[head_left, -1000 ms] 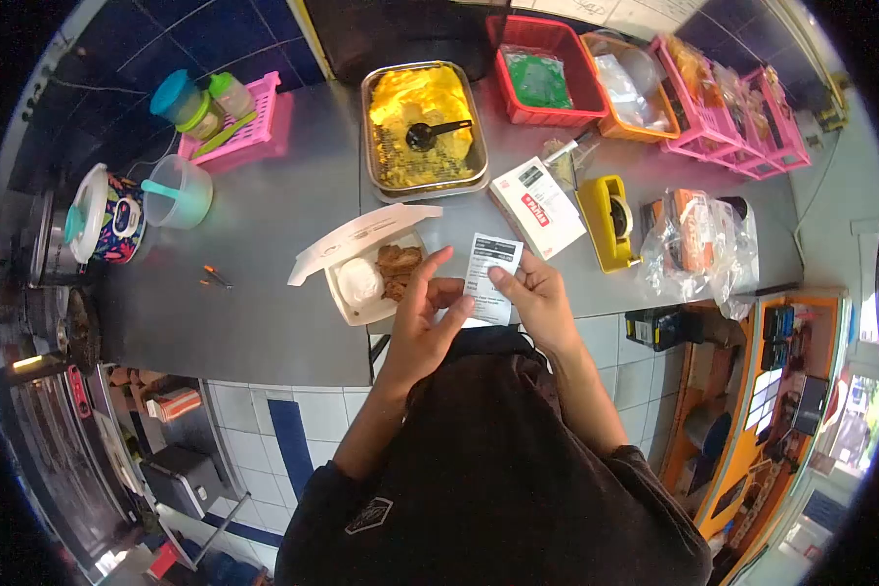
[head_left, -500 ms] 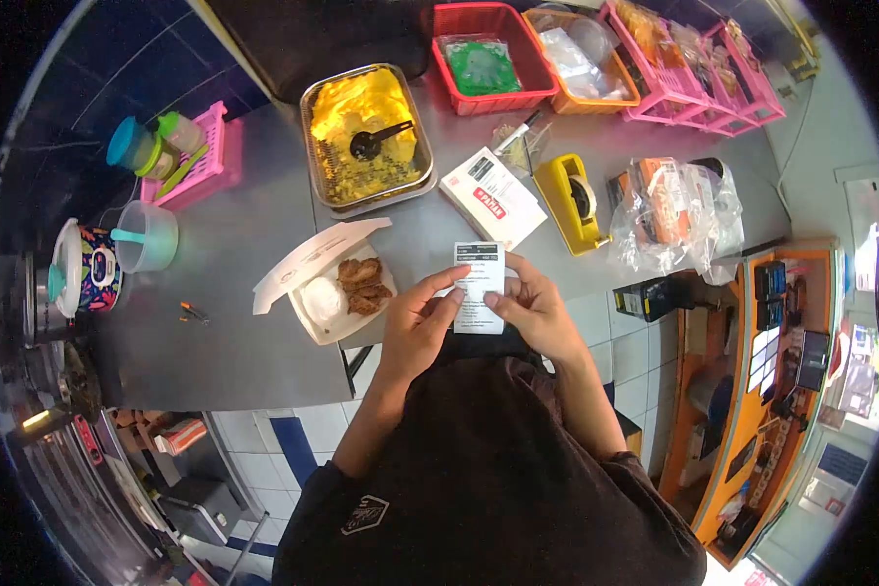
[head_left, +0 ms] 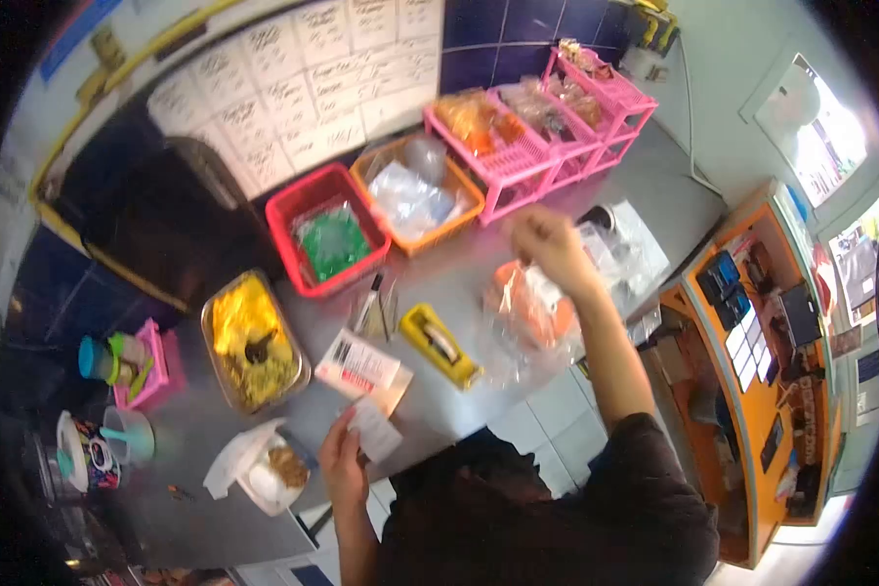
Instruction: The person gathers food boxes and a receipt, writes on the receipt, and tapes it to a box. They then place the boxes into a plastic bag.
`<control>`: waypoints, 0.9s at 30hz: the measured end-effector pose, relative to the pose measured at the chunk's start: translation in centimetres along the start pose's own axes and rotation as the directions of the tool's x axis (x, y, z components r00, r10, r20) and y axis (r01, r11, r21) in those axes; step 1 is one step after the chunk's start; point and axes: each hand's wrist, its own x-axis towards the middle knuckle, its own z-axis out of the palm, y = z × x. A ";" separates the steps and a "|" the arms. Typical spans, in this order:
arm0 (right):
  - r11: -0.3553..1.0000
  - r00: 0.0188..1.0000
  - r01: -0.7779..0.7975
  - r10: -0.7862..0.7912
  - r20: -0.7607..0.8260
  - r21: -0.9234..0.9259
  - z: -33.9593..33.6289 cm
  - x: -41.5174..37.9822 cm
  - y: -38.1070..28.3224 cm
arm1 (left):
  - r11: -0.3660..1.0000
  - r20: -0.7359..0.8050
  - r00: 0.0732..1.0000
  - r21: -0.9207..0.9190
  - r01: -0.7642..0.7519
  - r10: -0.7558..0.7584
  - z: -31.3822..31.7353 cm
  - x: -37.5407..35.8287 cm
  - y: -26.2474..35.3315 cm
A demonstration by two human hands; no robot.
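My left hand point(head_left: 343, 461) pinches a small white printed receipt point(head_left: 376, 431) just above the near edge of the steel counter point(head_left: 200, 518). Left of it lies an open white food box point(head_left: 264, 475) with rice and brown fried pieces. My right hand point(head_left: 547, 239) is stretched far out to the right, blurred, over clear plastic bags point(head_left: 527, 314) with orange contents and near the pink racks point(head_left: 527, 146). Whether its fingers hold anything is unclear.
A yellow tape dispenser point(head_left: 440, 345) and a white-and-red packet point(head_left: 356, 363) lie mid-counter. Behind are a steel pan of yellow food point(head_left: 250, 354), a red basket point(head_left: 327, 240) and an orange basket point(head_left: 418, 200). A teal cup point(head_left: 130, 432) and a small pink basket point(head_left: 146, 367) stand left.
The view swung up and right. My right hand let go of the receipt and reached out to the bags on the right; my left hand kept the receipt.
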 end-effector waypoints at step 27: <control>0.405 0.978 0.100 -0.210 0.013 -0.909 -26.4 40.0 36.6 | 0.976 -0.438 0.895 -0.218 -0.021 -0.079 7.8 -5.4 -0.9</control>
